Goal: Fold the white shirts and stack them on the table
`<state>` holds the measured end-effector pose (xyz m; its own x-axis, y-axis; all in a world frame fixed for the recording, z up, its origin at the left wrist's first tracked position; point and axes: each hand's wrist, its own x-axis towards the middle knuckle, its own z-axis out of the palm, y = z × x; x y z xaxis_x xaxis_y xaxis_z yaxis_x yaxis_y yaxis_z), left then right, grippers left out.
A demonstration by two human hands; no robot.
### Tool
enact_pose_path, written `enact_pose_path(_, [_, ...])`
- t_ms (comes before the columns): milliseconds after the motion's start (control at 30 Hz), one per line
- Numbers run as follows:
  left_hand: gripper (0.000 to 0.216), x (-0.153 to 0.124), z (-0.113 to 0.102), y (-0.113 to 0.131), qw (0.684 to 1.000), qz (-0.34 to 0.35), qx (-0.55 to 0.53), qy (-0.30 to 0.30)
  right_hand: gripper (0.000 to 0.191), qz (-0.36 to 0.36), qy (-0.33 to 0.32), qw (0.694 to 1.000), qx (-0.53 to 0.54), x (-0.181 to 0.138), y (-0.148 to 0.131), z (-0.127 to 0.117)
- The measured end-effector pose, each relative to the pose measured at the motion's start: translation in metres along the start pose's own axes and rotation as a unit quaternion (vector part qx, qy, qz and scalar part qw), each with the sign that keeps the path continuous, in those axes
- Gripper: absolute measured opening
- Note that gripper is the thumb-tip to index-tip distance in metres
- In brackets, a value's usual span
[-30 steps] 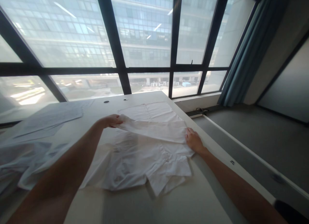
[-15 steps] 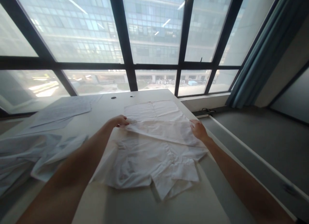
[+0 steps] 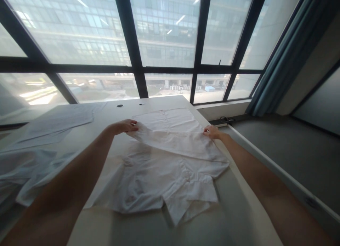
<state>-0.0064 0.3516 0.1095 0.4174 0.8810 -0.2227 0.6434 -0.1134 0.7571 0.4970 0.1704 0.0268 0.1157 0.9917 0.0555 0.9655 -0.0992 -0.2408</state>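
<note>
A white collared shirt (image 3: 159, 178) lies on the white table, its collar toward me and a sleeve spread to the left. Its far part is folded across the body in a wide flap. My left hand (image 3: 126, 126) pinches the left end of this fold, lifted slightly off the table. At the fold's right end, near the table's right edge, my right hand (image 3: 211, 131) grips the cloth between thumb and fingers. Wrinkles run over the body and around the collar.
Other crumpled white cloth (image 3: 39, 168) lies on the left of the table. Large sheets of paper (image 3: 61, 122) rest behind it. The table's right edge drops to a grey floor (image 3: 278, 139). Tall windows (image 3: 164, 33) and a blue curtain (image 3: 287, 58) stand beyond.
Both hands have drawn the fold slightly; my left hand has raised its end a little higher. The right hand has shifted slightly left. The view has moved slightly.
</note>
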Motion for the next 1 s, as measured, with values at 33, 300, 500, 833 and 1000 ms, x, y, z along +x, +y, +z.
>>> enact_pose_path(33, [0.047, -0.001, -0.003, 0.002, 1.0, 0.014, -0.012, -0.015, 0.021, -0.001, -0.005, 1.0, 0.002, 0.002, 0.002, 0.0])
enact_pose_path(300, [0.065, -0.006, 0.005, -0.002, 0.995, 0.002, -0.1, -0.008, 0.016, -0.006, -0.006, 1.0, 0.006, 0.004, 0.01, 0.004])
enact_pose_path(500, [0.072, 0.012, 0.027, -0.015, 0.991, 0.008, 0.095, 0.09, 0.013, 0.008, 0.024, 1.0, -0.002, 0.001, 0.008, 0.002])
enact_pose_path(833, [0.057, 0.002, 0.156, 0.006, 0.917, 0.202, 0.336, 0.072, 0.052, -0.016, 0.117, 0.993, 0.009, -0.05, -0.097, 0.06])
enact_pose_path(1000, [0.061, -0.013, 0.185, 0.007, 0.899, 0.184, 0.393, 0.062, 0.066, 0.026, 0.023, 0.999, -0.021, -0.064, -0.086, 0.06])
